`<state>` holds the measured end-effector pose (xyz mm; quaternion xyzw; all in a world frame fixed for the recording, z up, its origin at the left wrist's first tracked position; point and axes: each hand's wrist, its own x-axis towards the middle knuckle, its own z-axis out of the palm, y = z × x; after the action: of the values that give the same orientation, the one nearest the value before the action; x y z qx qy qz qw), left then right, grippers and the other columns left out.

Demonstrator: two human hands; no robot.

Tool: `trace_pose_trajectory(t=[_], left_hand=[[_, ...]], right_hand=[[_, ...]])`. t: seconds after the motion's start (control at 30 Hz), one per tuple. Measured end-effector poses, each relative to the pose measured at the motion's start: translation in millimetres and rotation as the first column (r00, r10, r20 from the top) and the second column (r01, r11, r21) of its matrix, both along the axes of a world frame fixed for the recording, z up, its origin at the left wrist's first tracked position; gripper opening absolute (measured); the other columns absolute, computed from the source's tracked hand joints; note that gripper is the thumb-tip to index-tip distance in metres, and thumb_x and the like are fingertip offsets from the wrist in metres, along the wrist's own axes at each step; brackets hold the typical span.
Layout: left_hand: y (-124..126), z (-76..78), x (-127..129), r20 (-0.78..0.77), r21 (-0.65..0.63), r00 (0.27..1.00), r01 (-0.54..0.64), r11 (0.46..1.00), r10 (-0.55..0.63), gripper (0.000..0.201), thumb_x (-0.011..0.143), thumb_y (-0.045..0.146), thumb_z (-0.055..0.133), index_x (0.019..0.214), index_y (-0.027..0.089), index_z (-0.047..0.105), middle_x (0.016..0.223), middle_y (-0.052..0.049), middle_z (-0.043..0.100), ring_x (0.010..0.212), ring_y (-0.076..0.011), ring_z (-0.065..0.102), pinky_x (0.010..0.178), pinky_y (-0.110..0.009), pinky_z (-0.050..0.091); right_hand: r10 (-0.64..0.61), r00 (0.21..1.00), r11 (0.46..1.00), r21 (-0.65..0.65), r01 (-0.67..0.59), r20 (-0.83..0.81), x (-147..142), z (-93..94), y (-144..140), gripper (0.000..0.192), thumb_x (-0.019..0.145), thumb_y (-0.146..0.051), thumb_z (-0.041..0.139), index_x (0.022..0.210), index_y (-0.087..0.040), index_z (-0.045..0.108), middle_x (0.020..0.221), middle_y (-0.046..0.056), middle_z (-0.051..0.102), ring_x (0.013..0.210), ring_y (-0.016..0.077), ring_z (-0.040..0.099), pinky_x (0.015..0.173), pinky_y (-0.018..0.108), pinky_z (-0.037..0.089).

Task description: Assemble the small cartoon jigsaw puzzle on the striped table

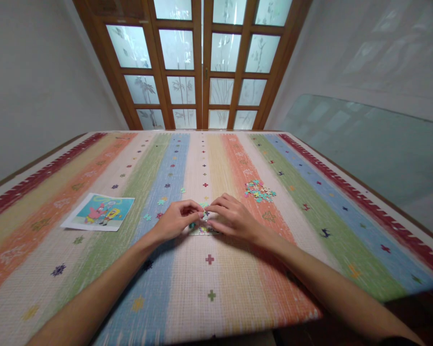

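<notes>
My left hand (178, 220) and my right hand (234, 216) meet at the middle of the table, fingertips almost touching. Both are closed in a pinch on a small pale jigsaw puzzle piece (205, 216), partly covered by the fingers. Under them lies a joined section of puzzle (200, 232), mostly hidden by my hands. Loose pieces lie beyond and left of my left hand, among them a teal one (147, 217) and another light green one (183, 190). Past my right hand is a heap of loose puzzle pieces (260, 191).
A printed cartoon picture (100, 212) lies flat on the left. The table carries a striped, patterned cloth (234, 293). Behind the table's far edge stands a wooden door with glass panes (202, 72); white walls rise on both sides.
</notes>
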<state>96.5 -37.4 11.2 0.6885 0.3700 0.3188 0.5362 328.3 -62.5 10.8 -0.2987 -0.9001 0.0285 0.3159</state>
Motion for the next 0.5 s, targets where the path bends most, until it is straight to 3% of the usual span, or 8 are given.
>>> trace_pose_trajectory(t=[0.17, 0.27, 0.37, 0.5], left_hand=[[-2, -1.5, 1, 0.008, -0.031, 1.000, -0.010, 0.999, 0.010, 0.035, 0.084, 0.043, 0.073, 0.107, 0.017, 0.068, 0.081, -0.006, 0.075, 0.077, -0.0203, 0.070, 0.079, -0.036, 0.054], [-2, -2.1, 1, -0.033, 0.020, 0.999, -0.040, 0.999, 0.041, 0.036, 0.088, 0.044, 0.067, 0.112, 0.017, 0.067, 0.079, -0.005, 0.074, 0.075, -0.0198, 0.069, 0.076, -0.036, 0.053], [-2, -2.5, 0, -0.102, 0.181, 0.987, -0.104, 0.978, 0.124, 0.032, 0.092, 0.042, 0.062, 0.113, 0.019, 0.068, 0.089, -0.006, 0.074, 0.080, -0.0206, 0.068, 0.078, -0.037, 0.053], [-2, -5.5, -3, -0.235, 0.479, 0.946, -0.088, 0.874, 0.224, 0.024, 0.097, 0.035, 0.057, 0.111, 0.021, 0.069, 0.105, -0.009, 0.072, 0.094, -0.0236, 0.066, 0.090, -0.043, 0.052]], right_hand=[[0.022, 0.999, 1.000, 0.006, -0.022, -0.023, 0, -1.7, 1, 0.022, 0.103, -0.032, 0.058, 0.117, -0.020, 0.070, 0.099, 0.010, 0.071, 0.090, 0.0230, 0.059, 0.078, 0.038, 0.050], [0.038, 0.998, 0.999, 0.031, -0.036, -0.048, 0, -2.8, 4, 0.021, 0.102, -0.031, 0.059, 0.114, -0.019, 0.070, 0.099, 0.010, 0.071, 0.090, 0.0230, 0.059, 0.077, 0.038, 0.050], [0.014, 0.998, 0.999, 0.046, -0.011, -0.060, 3, -5.1, 8, 0.019, 0.100, -0.030, 0.061, 0.111, -0.018, 0.070, 0.099, 0.011, 0.070, 0.091, 0.0234, 0.059, 0.078, 0.039, 0.051], [-0.102, 0.995, 0.995, -0.015, 0.102, -0.019, 9, -9.2, 16, 0.016, 0.097, -0.028, 0.063, 0.108, -0.019, 0.071, 0.104, 0.011, 0.068, 0.096, 0.0248, 0.059, 0.083, 0.042, 0.050]])
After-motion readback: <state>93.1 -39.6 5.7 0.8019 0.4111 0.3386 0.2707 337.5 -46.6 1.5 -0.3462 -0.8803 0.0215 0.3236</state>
